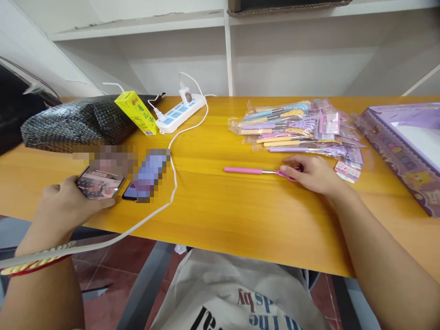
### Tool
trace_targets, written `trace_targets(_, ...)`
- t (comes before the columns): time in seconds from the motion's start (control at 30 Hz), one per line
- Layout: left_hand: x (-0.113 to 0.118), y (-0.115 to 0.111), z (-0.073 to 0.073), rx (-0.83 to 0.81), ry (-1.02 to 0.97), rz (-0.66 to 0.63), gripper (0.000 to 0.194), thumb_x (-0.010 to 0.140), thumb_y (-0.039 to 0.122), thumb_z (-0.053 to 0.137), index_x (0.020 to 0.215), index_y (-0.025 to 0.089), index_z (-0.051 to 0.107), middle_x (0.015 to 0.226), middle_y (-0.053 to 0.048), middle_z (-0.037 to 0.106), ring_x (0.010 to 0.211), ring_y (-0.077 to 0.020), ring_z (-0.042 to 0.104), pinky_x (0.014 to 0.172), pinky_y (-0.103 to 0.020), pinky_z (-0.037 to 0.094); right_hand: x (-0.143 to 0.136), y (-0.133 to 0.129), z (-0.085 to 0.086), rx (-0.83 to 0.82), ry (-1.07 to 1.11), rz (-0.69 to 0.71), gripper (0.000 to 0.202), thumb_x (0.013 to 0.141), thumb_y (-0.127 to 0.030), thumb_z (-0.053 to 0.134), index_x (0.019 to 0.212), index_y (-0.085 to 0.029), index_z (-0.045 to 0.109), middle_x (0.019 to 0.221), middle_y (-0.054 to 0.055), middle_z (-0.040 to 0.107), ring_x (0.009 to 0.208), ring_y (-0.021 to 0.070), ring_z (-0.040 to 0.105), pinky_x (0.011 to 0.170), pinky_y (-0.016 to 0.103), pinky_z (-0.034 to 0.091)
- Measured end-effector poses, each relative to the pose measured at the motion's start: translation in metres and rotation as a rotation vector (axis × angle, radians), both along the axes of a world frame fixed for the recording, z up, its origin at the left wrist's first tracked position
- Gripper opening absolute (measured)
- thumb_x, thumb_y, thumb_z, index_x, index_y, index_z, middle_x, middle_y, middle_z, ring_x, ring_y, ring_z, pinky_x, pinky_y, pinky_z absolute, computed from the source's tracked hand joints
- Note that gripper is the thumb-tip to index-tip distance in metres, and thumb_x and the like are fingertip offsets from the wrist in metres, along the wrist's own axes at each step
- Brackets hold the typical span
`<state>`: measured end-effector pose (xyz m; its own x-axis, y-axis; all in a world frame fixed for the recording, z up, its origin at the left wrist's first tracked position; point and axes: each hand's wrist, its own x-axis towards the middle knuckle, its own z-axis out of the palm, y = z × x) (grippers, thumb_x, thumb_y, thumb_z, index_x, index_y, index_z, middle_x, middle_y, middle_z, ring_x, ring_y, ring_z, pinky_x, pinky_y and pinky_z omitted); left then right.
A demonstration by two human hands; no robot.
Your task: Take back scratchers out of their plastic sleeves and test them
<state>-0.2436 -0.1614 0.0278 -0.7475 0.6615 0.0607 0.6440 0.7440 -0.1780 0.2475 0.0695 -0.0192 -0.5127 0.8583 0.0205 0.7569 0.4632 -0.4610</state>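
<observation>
My right hand (311, 174) is closed around the pink head of a back scratcher (244, 170), a slim tool with a short metal rod and a long pink handle. Its handle points left across the tabletop, and my fingers partly hide the head. At the left, my left hand (70, 201) grips a small flat rectangular pack with a printed picture (99, 183), thumb along its near edge. A phone (147, 176), partly blurred out, lies just right of that pack. Beyond my right hand is a pile of similar back scratchers in clear plastic sleeves (292, 126).
A purple printed box (398, 156) sits at the right. Toward the back are a white power strip (182, 113), a yellow drink carton (137, 112) and a black bubble-wrap parcel (79, 121). A white cable (174, 169) crosses the yellow table (213, 215) and passes over my left wrist.
</observation>
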Motion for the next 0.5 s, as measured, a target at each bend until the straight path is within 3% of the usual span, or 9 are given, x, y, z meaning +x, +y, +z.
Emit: trace_targets(0.5,-0.013,-0.003,-0.007,0.012,-0.043,-0.043,0.095,0.056,0.071,0.055,0.12,0.001,0.044,0.102,-0.022,0.053,0.101,-0.0388,0.051,0.082,-0.046,0.044,0.0,0.0,0.0,0.001,-0.009,-0.001,0.049,0.077,-0.06,0.048,0.104,-0.023,0.065,0.079,0.004,0.068,0.071,0.0196,0.062,0.06,0.029,0.043)
